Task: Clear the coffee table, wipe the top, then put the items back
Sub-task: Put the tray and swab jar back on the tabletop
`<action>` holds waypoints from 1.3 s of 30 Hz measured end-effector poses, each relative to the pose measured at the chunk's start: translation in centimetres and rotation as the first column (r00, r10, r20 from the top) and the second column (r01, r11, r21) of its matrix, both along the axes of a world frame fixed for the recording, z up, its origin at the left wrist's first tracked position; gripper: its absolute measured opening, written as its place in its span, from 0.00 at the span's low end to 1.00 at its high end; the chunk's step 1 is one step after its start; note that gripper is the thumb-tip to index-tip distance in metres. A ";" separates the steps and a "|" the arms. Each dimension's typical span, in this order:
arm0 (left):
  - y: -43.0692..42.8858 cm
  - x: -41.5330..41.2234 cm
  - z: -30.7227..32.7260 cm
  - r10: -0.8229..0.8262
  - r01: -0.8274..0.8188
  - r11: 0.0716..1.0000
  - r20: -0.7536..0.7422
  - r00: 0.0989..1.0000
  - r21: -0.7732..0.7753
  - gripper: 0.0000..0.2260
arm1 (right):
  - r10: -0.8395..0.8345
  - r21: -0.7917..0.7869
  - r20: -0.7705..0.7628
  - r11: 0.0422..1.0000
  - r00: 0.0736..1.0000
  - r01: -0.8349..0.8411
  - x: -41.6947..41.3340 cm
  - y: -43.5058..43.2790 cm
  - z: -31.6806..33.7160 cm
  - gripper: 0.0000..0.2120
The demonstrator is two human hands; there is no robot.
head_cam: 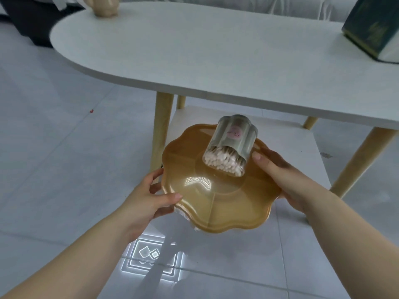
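Note:
An amber flower-shaped lidded tray [218, 203] is held in front of and below the white oval coffee table [194, 52]. My left hand [151, 195] grips its left rim, thumb on top. My right hand [278, 175] grips the right rim. A clear jar of cotton swabs [232, 145] with a grey-green lid stands on the tray's top, tilted toward the table. The tray hovers over the edge of the table's white lower shelf [291, 139].
A dark green tissue box [373, 29] sits at the tabletop's right end. A beige ribbed object [103, 6] stands at the far left edge. Pale wooden legs [160, 130] stand under the table. The floor is glossy light tile.

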State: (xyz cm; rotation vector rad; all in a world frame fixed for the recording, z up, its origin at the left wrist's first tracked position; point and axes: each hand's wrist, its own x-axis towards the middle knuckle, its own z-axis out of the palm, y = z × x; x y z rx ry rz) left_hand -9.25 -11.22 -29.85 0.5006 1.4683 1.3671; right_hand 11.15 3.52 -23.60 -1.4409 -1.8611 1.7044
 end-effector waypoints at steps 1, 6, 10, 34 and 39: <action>-0.2 -0.3 0.1 0.001 -0.001 1.000 0.004 1.000 0.014 0.29 | -0.003 0.003 -0.012 1.000 1.000 0.003 -0.2 0.0 0.2 0.50; -2.6 -0.9 1.4 -0.015 0.013 0.999 0.039 0.999 0.040 0.37 | 0.053 -0.023 -0.070 0.998 0.996 -0.055 -1.0 -0.8 1.1 0.49; -5.6 -1.2 2.1 0.023 -0.024 1.000 0.055 0.998 0.016 0.34 | 0.117 -0.005 -0.118 0.993 0.986 -0.118 -2.0 -2.6 1.6 0.50; -24.7 -12.3 12.8 0.355 -0.352 0.935 -0.144 0.924 0.041 0.40 | 0.452 -0.022 -0.231 0.883 0.862 -0.469 -18.4 -14.8 9.3 0.57; -26.8 -14.2 16.0 0.387 -0.376 0.922 -0.186 0.903 0.091 0.38 | 0.527 0.023 -0.180 0.846 0.831 -0.532 -20.9 -16.0 13.1 0.57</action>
